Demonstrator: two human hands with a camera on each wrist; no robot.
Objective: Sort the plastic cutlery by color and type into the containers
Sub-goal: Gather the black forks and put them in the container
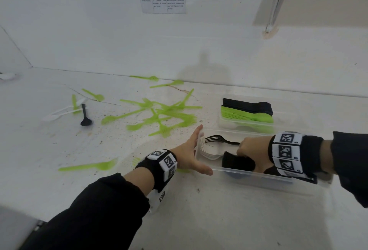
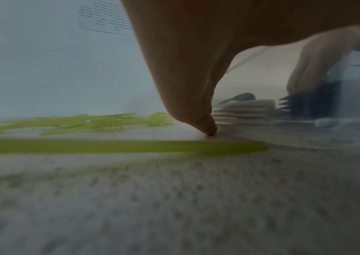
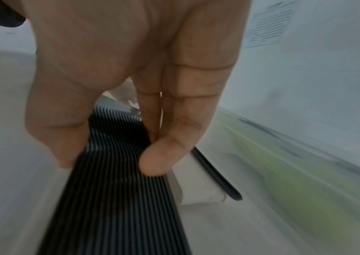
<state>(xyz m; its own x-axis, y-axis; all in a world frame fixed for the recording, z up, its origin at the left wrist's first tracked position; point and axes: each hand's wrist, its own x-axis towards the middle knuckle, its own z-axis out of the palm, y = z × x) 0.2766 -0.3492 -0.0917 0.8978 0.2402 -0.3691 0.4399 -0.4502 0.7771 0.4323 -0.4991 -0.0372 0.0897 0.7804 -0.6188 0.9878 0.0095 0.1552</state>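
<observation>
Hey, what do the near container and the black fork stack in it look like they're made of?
Near container: clear, glossy, probably thin plastic; the cutlery shows through its wall. Black fork stack, gripped by the right hand: opaque black, likely moulded plastic, thin identical nested edges with a slight sheen.

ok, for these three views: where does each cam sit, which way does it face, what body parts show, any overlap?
Head: worn high, looks down-forward at the white counter; both forearms, left hand, right hand.
Left wrist: low by the counter, looks along the fingers at the clear plastic container.
Right wrist: looks along the hand gripping the stack of black plastic forks.
Shared: all three show that fork stack.
</observation>
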